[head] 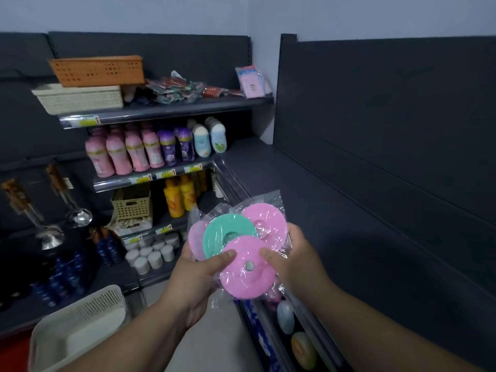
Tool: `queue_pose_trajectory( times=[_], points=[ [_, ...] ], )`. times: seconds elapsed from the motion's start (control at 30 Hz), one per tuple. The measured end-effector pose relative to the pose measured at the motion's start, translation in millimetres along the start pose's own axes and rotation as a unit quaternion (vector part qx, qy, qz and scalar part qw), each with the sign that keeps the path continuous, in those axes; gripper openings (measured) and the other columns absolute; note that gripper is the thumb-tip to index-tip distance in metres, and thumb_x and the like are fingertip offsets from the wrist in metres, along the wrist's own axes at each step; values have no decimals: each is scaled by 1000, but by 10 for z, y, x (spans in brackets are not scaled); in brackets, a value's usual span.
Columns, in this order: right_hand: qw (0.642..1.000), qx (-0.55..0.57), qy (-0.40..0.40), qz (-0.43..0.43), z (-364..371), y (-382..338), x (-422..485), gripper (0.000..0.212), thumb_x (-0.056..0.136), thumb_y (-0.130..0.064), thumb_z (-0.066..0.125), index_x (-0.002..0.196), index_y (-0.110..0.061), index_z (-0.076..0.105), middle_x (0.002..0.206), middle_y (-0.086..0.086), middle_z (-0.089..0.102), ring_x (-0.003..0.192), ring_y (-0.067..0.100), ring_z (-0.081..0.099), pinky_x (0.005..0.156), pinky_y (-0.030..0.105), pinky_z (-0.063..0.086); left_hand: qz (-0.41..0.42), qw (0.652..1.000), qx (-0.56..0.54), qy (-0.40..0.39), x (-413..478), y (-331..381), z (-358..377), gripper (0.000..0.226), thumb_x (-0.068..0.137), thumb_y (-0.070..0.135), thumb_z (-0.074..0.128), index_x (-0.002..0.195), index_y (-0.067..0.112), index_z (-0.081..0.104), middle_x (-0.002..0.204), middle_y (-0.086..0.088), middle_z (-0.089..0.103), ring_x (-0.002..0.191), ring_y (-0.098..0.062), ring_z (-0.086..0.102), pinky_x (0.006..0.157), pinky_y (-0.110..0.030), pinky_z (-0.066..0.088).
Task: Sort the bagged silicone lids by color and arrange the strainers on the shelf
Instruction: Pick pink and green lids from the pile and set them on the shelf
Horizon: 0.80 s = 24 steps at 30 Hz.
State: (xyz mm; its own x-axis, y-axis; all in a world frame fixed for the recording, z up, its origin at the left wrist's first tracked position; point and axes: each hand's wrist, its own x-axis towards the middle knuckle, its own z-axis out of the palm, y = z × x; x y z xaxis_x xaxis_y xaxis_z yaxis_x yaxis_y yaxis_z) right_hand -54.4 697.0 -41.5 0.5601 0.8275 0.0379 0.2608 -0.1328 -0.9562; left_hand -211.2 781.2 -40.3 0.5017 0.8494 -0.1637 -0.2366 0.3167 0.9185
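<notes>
Both hands [241,267] gripped fanned bagged lids [245,267] | fingers pinched | advice: slide green lid [228,232] free, keep pinks together

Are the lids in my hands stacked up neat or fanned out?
Fanned out. The green lid and three pink lids overlap only partly, held between the left hand and right hand.

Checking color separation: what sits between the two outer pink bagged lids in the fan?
In the head view, the green lid lies between the far-left pink lid and the upper-right pink lid; the front pink lid overlaps its lower edge.
</notes>
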Motion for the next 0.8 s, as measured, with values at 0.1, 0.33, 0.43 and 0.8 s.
queue_pose_trajectory(
  times=[0.1, 0.33, 0.43, 0.8],
  points=[
    [1000, -5, 13, 11, 257, -33, 372, 38, 82, -19, 72, 109, -33, 48, 97, -15, 65, 76, -7, 62, 55, 5, 44, -3, 1000, 2, -5, 469, 90, -207, 49, 80, -8, 65, 119, 21, 58, 104, -10, 73, 92, -30, 71, 69, -45, 59],
    [988, 109, 71, 77, 951, -213, 1257, 27, 85, -17, 70, 109, -22, 58, 100, -3, 71, 86, 11, 69, 64, 24, 58, -38, 998, 12, -53, 1671, 518, -803, 54, 76, -6, 69, 122, 20, 58, 111, -11, 71, 99, -32, 68, 82, -51, 55],
    [976, 145, 111, 120, 1128, -301, 1590, 11, 91, -29, 62, 100, -24, 65, 94, 0, 73, 85, 18, 71, 66, 35, 60, -42, 994, 37, -99, 2123, 754, -885, 49, 78, -4, 69, 120, 18, 59, 106, -8, 73, 93, -27, 71, 72, -40, 59],
    [904, 252, 295, 180, 957, -214, 2379, 15, 94, -20, 57, 85, -14, 67, 73, 10, 66, 65, 23, 60, 59, 33, 50, -158, 969, 16, -187, 3243, 754, -610, 43, 82, 2, 65, 124, 11, 57, 106, -15, 72, 90, -32, 71, 60, -41, 58]
  ],
)
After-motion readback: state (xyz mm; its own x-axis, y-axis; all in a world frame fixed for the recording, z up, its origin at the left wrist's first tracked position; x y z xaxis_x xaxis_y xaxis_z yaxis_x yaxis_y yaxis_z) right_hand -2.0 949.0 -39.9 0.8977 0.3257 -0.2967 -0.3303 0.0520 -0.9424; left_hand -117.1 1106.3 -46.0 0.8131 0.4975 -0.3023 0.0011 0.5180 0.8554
